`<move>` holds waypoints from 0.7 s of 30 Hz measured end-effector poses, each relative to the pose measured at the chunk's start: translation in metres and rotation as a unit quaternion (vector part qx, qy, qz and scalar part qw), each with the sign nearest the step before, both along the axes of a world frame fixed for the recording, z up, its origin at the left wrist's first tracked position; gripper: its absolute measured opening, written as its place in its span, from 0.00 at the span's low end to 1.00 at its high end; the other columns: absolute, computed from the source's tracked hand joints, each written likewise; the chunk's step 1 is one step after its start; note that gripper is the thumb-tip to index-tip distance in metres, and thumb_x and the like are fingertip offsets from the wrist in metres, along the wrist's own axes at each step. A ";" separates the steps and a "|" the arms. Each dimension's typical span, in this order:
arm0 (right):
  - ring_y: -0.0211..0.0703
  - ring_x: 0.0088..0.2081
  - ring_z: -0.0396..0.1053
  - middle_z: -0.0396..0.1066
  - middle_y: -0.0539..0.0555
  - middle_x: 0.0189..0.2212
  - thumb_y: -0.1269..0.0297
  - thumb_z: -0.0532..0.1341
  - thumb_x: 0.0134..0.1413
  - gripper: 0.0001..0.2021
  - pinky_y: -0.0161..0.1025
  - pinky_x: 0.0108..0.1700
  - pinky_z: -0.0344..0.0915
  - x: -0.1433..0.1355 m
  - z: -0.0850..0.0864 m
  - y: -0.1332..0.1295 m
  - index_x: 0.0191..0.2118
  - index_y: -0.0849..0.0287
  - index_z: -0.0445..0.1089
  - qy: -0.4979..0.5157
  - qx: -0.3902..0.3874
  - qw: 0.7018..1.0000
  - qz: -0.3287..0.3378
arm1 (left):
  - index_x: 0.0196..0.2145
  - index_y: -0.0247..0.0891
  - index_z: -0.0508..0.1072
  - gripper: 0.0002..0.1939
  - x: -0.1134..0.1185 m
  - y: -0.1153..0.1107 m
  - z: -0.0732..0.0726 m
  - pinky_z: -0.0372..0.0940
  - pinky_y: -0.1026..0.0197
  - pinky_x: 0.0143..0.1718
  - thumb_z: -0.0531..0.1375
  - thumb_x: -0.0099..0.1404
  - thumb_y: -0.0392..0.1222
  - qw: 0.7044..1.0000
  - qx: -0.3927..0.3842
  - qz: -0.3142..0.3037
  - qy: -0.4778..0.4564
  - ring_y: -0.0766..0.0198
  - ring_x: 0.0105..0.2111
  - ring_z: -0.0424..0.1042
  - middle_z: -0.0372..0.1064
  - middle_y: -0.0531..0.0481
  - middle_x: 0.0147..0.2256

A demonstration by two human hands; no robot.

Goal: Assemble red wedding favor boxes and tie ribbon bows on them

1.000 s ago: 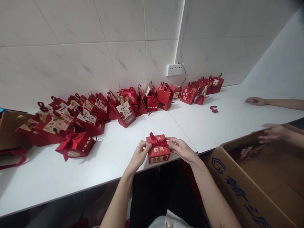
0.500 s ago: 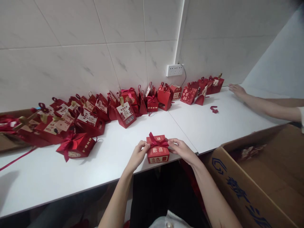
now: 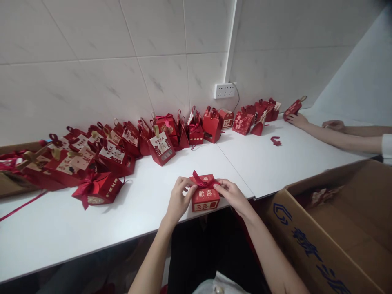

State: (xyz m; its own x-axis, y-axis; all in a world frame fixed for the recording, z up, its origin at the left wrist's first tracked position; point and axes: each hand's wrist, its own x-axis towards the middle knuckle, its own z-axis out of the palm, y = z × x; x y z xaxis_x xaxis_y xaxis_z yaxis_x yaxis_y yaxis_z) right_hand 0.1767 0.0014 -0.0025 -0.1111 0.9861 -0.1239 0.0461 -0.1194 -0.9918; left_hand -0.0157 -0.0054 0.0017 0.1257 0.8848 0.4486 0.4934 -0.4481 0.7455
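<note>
By the left hand [image 3: 180, 194], the left side of a dark-red bow [image 3: 206, 183] is pinched; beneath the bow, between both hands, a red box [image 3: 205, 196] is set at the near edge of the white table [image 3: 143, 200]; the bow's right side is pinched by the right hand [image 3: 231, 194].

We face a wall [image 3: 101, 32] of pale, grey-veined tiles. A white conduit [image 3: 231, 49] runs down it to a socket [image 3: 224, 91]; a thin cable [image 3: 238, 96] loops beside the socket. A white table [image 3: 143, 208] with a joint [image 3: 234, 170] stands along the wall. A plain, pale surface [image 3: 364, 61] bounds the right side. Light is dim; below the table, we cannot make out the floor.
</note>
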 end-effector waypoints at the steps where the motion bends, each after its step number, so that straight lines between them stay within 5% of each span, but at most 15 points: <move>1: 0.49 0.41 0.68 0.70 0.57 0.37 0.49 0.61 0.43 0.17 0.46 0.46 0.63 0.000 0.000 0.000 0.29 0.60 0.66 0.000 0.000 1.000 -0.003 | 0.30 0.38 0.68 0.06 0.000 0.000 -0.002 0.65 0.64 0.33 0.55 0.65 0.37 1.000 0.023 0.011 0.006 0.65 0.34 0.66 0.63 0.50 0.33; 9: 0.47 0.40 0.66 0.68 0.56 0.36 0.51 0.61 0.45 0.16 0.45 0.45 0.61 0.001 -0.004 -0.001 0.32 0.61 0.68 -0.028 0.015 0.999 -0.004 | 0.34 0.39 0.69 0.03 -0.003 0.000 -0.005 0.66 0.59 0.35 0.56 0.65 0.37 0.960 0.213 0.045 0.177 0.63 0.34 0.68 0.65 0.49 0.35; 17: 0.46 0.41 0.66 0.68 0.55 0.38 0.52 0.60 0.47 0.14 0.43 0.45 0.61 0.001 -0.008 -0.001 0.29 0.59 0.67 -0.038 0.024 0.999 -0.005 | 0.34 0.38 0.67 0.01 -0.005 -0.001 -0.004 0.65 0.58 0.33 0.56 0.65 0.37 0.926 0.262 0.071 0.261 0.61 0.33 0.67 0.67 0.46 0.35; 21: 0.47 0.41 0.66 0.68 0.55 0.36 0.51 0.61 0.45 0.15 0.44 0.45 0.61 0.001 -0.006 -0.001 0.29 0.59 0.66 -0.030 0.020 0.999 -0.009 | 0.33 0.38 0.65 0.02 -0.004 -0.001 -0.007 0.66 0.58 0.34 0.54 0.66 0.37 0.947 0.230 0.060 0.215 0.61 0.34 0.67 0.65 0.46 0.36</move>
State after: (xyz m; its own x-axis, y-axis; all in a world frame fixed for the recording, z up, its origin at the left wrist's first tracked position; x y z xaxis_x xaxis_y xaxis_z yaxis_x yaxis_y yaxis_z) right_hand 0.1777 0.0000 -0.0090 -0.0875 0.9921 -0.0898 0.1039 -0.0805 -0.9913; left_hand -0.0200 -0.0062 -0.0053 0.2948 0.6273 0.7208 0.7751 -0.5981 0.2036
